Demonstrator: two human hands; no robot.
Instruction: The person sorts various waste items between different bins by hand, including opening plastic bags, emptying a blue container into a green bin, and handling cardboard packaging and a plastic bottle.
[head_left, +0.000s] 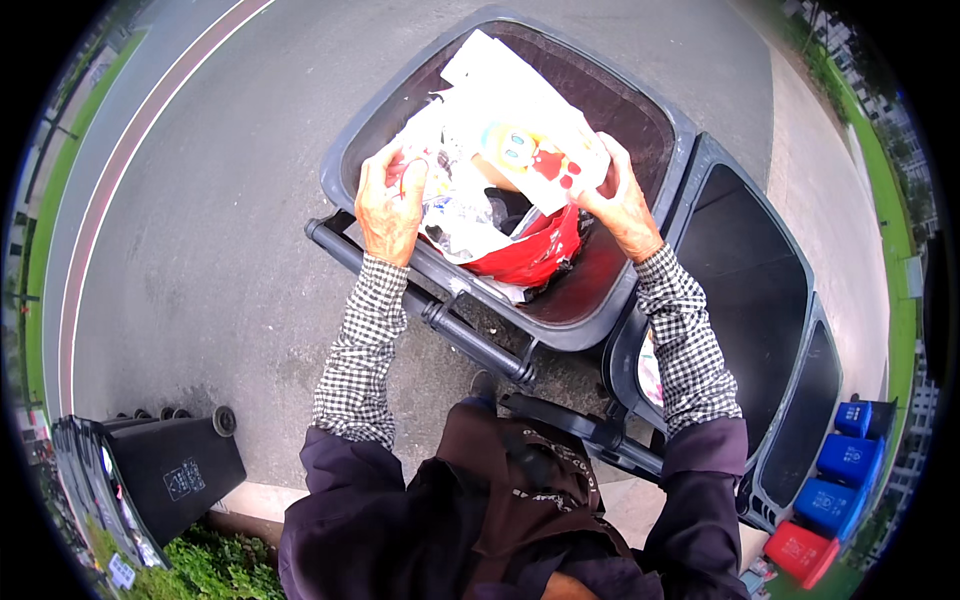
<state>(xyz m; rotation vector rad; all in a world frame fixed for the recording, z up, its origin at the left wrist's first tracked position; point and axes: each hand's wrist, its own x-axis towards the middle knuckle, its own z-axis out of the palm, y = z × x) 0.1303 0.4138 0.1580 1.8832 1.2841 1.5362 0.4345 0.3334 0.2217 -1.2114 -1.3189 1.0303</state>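
Note:
Before me stands an uncovered dark wheeled bin (660, 112) with refuse inside. A red and white plastic bag (525, 255) full of waste lies in its near part. My right hand (619, 196) grips the lower right corner of a white printed box or card (525, 112) with a cartoon figure, above the bag. At the left, my left hand (391, 196) has its fingers curled on white plastic at the bag's edge. Clear plastic packaging (465, 221) shows in the bag's mouth. Glare hides much of the white material.
The bin's handle bar (480, 345) faces me. More dark bins with lids (750, 277) adjoin at the right. Blue bins (847, 457) and a red bin (799, 553) stand lower right. A row of black wheeled bins (180, 465) is lower left, beside green shrubs (217, 566).

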